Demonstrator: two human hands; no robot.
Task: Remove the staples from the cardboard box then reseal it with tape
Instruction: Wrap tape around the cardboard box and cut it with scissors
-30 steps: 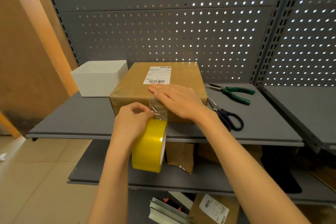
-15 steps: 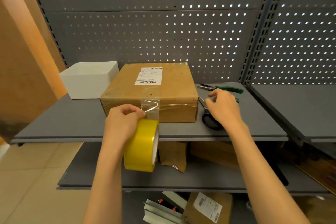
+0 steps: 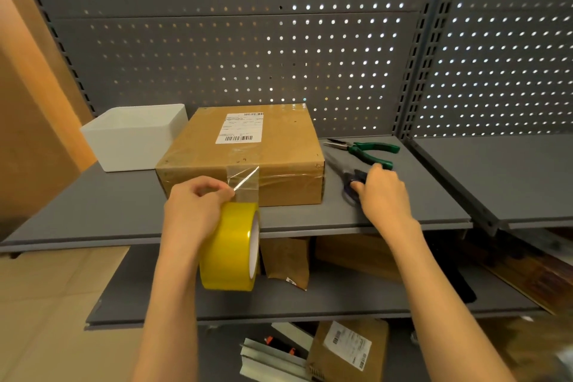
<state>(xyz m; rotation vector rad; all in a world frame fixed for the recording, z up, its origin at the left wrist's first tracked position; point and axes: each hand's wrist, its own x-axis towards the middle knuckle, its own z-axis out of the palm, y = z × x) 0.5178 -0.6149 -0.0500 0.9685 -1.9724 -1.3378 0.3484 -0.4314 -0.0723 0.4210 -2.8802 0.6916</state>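
Left hand (image 3: 193, 211) gripping yellow tape roll (image 3: 231, 250), right hand (image 3: 383, 192) grasping scissors (image 3: 350, 184), brown cardboard box (image 3: 248, 161) clear-taped

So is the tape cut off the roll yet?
Not yet: a clear strip runs unbroken from the cardboard box to the yellow tape roll.

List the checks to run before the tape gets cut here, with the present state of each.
1. Tape strip stuck over the cardboard box front edge: ok.
2. Left hand holds the yellow tape roll below the shelf edge, strip pulled out: ok.
3. Right hand on the scissors handles: ok, touching; full grip cannot tell.
4. Scissors lifted off the shelf: not ok.
5. Green pliers out of the way: ok.
6. All staples removed: cannot tell.
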